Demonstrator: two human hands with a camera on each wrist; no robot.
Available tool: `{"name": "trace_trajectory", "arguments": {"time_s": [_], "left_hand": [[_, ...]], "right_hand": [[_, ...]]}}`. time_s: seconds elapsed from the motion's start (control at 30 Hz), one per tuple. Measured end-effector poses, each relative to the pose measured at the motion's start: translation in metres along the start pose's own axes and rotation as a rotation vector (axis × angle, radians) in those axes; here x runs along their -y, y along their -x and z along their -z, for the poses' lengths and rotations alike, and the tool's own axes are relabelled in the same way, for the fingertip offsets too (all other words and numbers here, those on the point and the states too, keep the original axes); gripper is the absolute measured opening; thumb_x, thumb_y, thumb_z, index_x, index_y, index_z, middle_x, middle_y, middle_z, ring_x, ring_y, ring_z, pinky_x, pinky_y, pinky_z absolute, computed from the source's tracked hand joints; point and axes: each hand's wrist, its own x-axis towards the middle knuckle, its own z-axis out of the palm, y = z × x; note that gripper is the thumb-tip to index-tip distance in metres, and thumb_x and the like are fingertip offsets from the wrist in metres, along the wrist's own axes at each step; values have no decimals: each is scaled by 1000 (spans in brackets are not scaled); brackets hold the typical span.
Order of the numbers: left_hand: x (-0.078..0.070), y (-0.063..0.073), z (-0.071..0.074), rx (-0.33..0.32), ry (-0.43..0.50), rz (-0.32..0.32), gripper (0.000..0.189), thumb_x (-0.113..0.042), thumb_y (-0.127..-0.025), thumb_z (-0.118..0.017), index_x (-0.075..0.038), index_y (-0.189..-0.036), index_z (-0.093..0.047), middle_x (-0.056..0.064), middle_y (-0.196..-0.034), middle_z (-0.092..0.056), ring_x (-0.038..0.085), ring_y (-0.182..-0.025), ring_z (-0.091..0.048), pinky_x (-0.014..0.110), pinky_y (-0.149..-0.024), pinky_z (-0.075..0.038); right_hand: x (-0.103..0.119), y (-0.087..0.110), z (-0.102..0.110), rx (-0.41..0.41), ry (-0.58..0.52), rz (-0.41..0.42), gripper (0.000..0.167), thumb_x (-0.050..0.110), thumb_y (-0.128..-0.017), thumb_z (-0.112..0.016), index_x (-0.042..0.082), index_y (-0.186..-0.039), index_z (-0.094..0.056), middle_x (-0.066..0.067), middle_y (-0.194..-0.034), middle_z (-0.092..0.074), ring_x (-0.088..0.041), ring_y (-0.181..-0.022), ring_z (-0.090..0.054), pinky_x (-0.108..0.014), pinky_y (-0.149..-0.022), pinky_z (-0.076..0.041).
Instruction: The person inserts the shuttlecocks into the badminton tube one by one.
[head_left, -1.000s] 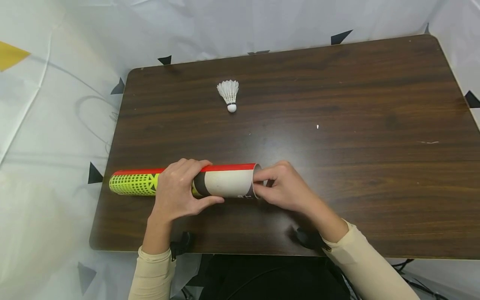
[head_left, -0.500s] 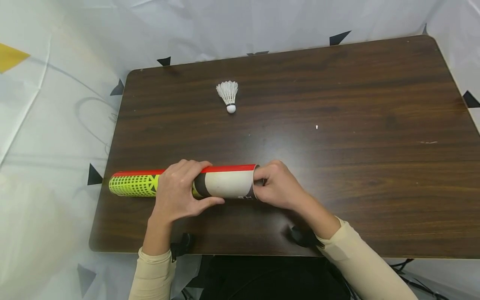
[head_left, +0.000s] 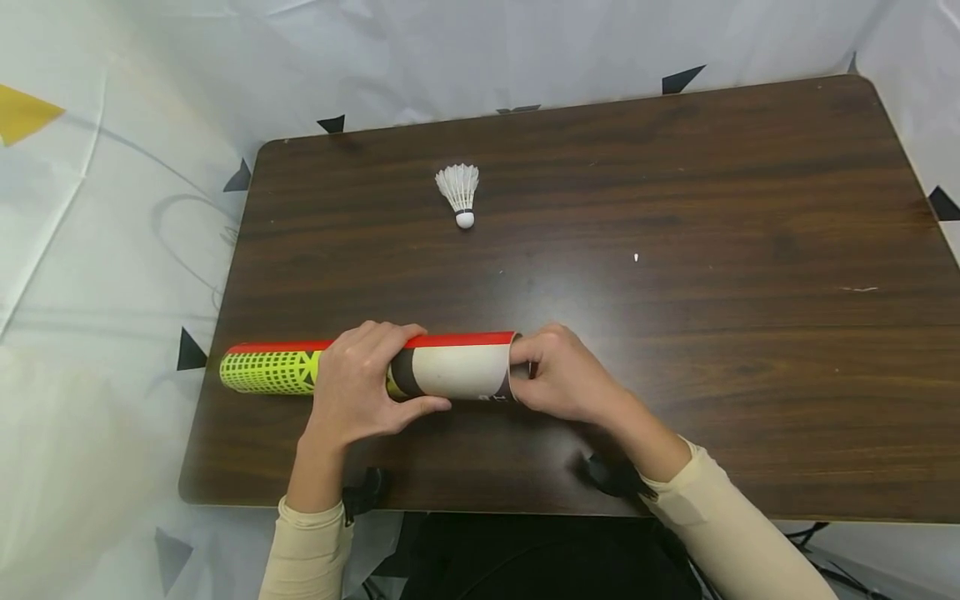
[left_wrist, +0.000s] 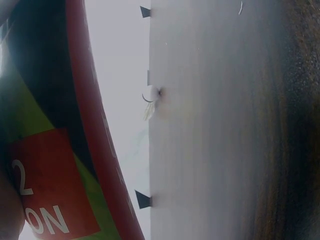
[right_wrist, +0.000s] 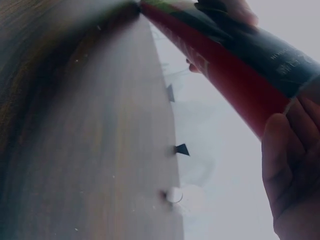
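A long shuttlecock tube point(head_left: 457, 371) lies crosswise near the table's front edge, yellow-green, red, black and white. My left hand point(head_left: 358, 379) grips it around the middle from above, thumb along the near side. At its open right end is my right hand point(head_left: 566, 375), with fingers inside the mouth. Those fingertips are hidden, so what they touch in there cannot be seen. The right wrist view shows the tube point(right_wrist: 235, 80) slanting, with the right hand point(right_wrist: 295, 170) at its rim. A white feather shuttlecock point(head_left: 460, 196) lies apart, farther back, cork toward me.
The brown wooden table point(head_left: 712, 333) stretches far to the right. A tiny white scrap point(head_left: 636, 257) lies right of the middle. White sheeting point(head_left: 487, 50) with dark triangular markers surrounds the table. Dark cables point(head_left: 810, 533) hang below its front edge.
My right hand has shifted slightly left, its fingers going a little deeper into the tube's mouth. The left hand, the tube and the loose shuttlecock stay in place.
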Motion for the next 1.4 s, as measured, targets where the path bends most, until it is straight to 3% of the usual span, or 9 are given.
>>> {"name": "trace_trajectory", "arguments": {"time_s": [0.13, 0.37, 0.57, 0.67, 0.77, 0.87, 1.0, 1.13, 1.4], "left_hand": [[1, 0, 0, -2, 0, 3, 77, -75, -63, -71, -16, -112, -68, 0, -94, -68, 20, -81, -60, 39, -72, -50], [1, 0, 0, 1, 9, 3, 77, -74, -63, -72, -16, -112, -68, 0, -95, -68, 19, -82, -60, 38, -72, -50], [0, 0, -1, -2, 7, -2, 78, -77, -63, -69, -16, -112, -68, 0, -95, -68, 19, -80, -60, 38, -70, -50], [0, -1, -1, 2, 6, -1, 78, -77, -63, -69, -16, -112, -68, -1, -95, -68, 18, -80, -60, 38, -70, -50], [0, -1, -1, 9, 2, 5, 78, -77, -64, -69, -16, -112, -68, -1, -95, -68, 18, -80, -59, 37, -71, -50], [0, 0, -1, 13, 0, 9, 78, -77, -64, -69, -16, -112, -68, 0, -95, -68, 18, -81, -60, 38, -71, -50], [-1, 0, 0, 12, -4, 10, 78, -76, -63, -70, -16, -112, -68, 0, -94, -68, 18, -81, -60, 38, -71, -50], [-1, 1, 0, 7, 0, 8, 77, -71, -59, -77, -16, -112, -68, 0, -94, -68, 19, -81, -60, 38, -71, -50], [-3, 2, -1, 14, 1, 19, 77, -74, -62, -73, -16, -113, -68, 0, -96, -68, 19, -83, -60, 39, -73, -51]], "right_hand": [[2, -1, 9, 67, -46, -20, 18, -5, -77, -70, 11, -82, -76, 8, -71, -68, -3, -46, -49, -23, -43, -43], [1, -5, 39, 188, -160, -98, 10, 10, -83, -79, 20, -86, -79, 14, -77, -70, -11, -61, -58, -29, -49, -46], [-8, -20, 63, 64, -267, -101, 7, 6, -85, -76, 9, -91, -77, 0, -81, -73, -18, -64, -62, -28, -53, -48], [-19, -37, 68, -53, -260, -175, 10, 9, -88, -73, 5, -96, -75, -6, -83, -73, -20, -70, -67, -31, -57, -51], [-36, -60, 67, -145, -155, -278, 15, 16, -90, -72, 6, -101, -75, -7, -88, -73, -18, -76, -68, -33, -62, -53], [-51, -85, 62, -165, -8, -340, 19, 17, -91, -70, 10, -108, -74, -5, -100, -72, -17, -87, -68, -35, -73, -52], [-66, -115, 55, -88, 202, -370, 35, 20, -94, -66, 17, -129, -64, -2, -125, -65, -19, -110, -63, -42, -90, -47], [-84, -138, 49, 20, 346, -375, 55, 23, -96, -61, 19, -148, -44, -2, -149, -44, -22, -133, -45, -47, -102, -39], [-104, -163, 41, 125, 395, -327, 75, 14, -98, -53, 18, -159, -9, -1, -164, -4, -20, -149, -5, -41, -118, -15]]}}
